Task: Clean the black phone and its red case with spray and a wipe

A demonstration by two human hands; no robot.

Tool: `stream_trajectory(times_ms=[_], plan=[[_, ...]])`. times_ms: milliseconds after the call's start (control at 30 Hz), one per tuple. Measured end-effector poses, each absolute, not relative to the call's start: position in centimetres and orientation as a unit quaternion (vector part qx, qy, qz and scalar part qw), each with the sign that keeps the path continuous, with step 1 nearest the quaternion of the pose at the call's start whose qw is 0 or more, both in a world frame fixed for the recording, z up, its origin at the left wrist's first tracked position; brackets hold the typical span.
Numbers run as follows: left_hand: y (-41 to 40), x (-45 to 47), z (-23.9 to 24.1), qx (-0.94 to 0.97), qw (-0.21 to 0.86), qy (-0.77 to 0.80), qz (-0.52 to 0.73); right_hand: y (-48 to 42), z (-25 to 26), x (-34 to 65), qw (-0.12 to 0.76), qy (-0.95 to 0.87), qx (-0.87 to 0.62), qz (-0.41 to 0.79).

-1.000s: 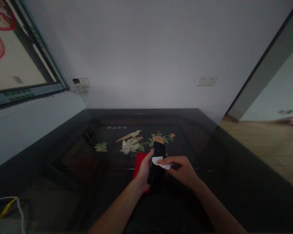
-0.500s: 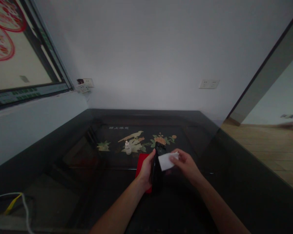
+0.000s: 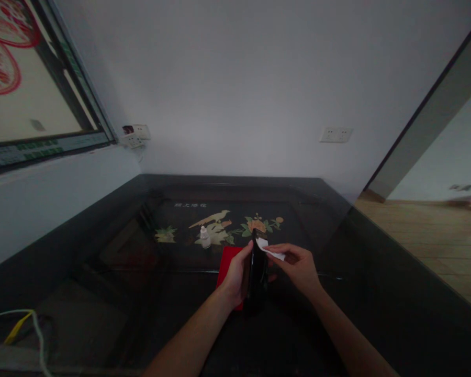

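My left hand (image 3: 235, 275) is closed around a dark, glossy smartphone (image 3: 256, 272), held tilted on its edge above the table. Pinched in my right hand (image 3: 296, 262) is a folded white cloth or paper wipe (image 3: 262, 243), its front end against the upper part of the phone. Under and behind my left hand lies a flat red item (image 3: 226, 257), partly covered. A small clear bottle with a white cap (image 3: 204, 237) stands upright on the table, left of the red item and beyond my left hand.
The dark glossy table (image 3: 149, 303) bears a bird-and-flower picture (image 3: 215, 217) and meets the wall at the back. White and yellow cables (image 3: 19, 324) lie at the near left. Sockets (image 3: 335, 134) are on the wall, and a window (image 3: 39, 78) is at left.
My right hand has brought the white wipe left onto the upper part of the phone. My left hand has turned the phone slightly more on edge. Bottle and red item stay put.
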State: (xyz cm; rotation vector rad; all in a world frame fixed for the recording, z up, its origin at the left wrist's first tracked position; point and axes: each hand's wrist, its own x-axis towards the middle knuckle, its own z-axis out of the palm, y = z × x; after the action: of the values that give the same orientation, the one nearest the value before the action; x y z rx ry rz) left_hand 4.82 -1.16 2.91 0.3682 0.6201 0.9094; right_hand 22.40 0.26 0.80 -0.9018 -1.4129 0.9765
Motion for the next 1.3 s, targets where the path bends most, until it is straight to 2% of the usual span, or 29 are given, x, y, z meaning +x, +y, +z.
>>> stream_trajectory(times_ms=[200, 433, 533, 633, 767, 900, 1000, 1133, 1300], plan=[[-0.5, 4.7, 2.3, 0.154, 0.84, 0.29, 0.432, -1.1, 1.5, 22.0, 0.454, -0.666, -0.316, 0.501], [-0.5, 4.5, 2.6, 0.157, 0.806, 0.318, 0.475, -2.5, 3.2, 22.0, 0.239, -0.626, -0.244, 0.701], [-0.6, 4.5, 2.9, 0.152, 0.798, 0.326, 0.483, -2.6, 3.5, 22.5, 0.193, -0.607, -0.233, 0.735], [-0.4, 4.4, 2.7, 0.151, 0.79, 0.341, 0.486, -2.2, 3.6, 23.4, 0.24, -0.6, -0.256, 0.719], [-0.1, 4.2, 2.4, 0.143, 0.808, 0.329, 0.467, -0.8, 3.3, 24.2, 0.37, -0.553, -0.343, 0.663], [-0.3, 4.2, 2.8, 0.159, 0.81, 0.332, 0.457, 0.5, 2.6, 24.0, 0.503, -0.499, -0.436, 0.554], [-0.5, 4.2, 3.1, 0.148, 0.81, 0.334, 0.459, 0.9, 2.0, 23.6, 0.578, -0.496, -0.452, 0.464], [-0.5, 4.1, 3.1, 0.127, 0.811, 0.331, 0.465, -0.2, 2.3, 23.2, 0.593, -0.58, -0.438, 0.348], [-0.3, 4.0, 2.9, 0.125, 0.815, 0.318, 0.467, -3.1, 3.9, 22.9, 0.537, -0.765, -0.323, 0.149]])
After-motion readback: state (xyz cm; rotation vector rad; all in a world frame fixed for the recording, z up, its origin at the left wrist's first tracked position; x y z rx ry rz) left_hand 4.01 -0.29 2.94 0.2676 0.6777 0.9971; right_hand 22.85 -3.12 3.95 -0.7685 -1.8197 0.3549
